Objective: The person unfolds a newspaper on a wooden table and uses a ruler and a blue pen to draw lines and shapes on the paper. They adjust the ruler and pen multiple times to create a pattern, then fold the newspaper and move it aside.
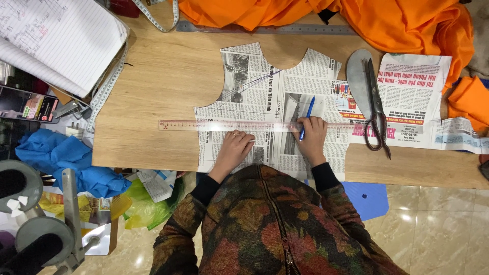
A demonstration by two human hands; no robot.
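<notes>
A newspaper pattern piece [254, 97] with a curved neckline cutout lies on the wooden table [163, 91]. A long clear ruler [204, 125] lies across it. My left hand [233, 152] lies flat on the paper just below the ruler, fingertips at its edge. My right hand [311, 140] holds a blue pen [306, 118] upright, with its tip at the ruler's edge.
Large black-handled scissors [376, 109] lie on more newspaper [417, 86] at right. Orange fabric [326, 15] and a metal ruler [265, 29] are at the far edge. A lined notebook [56, 35], measuring tape [109, 84], phone [25, 104] and blue cloth [61, 158] crowd the left.
</notes>
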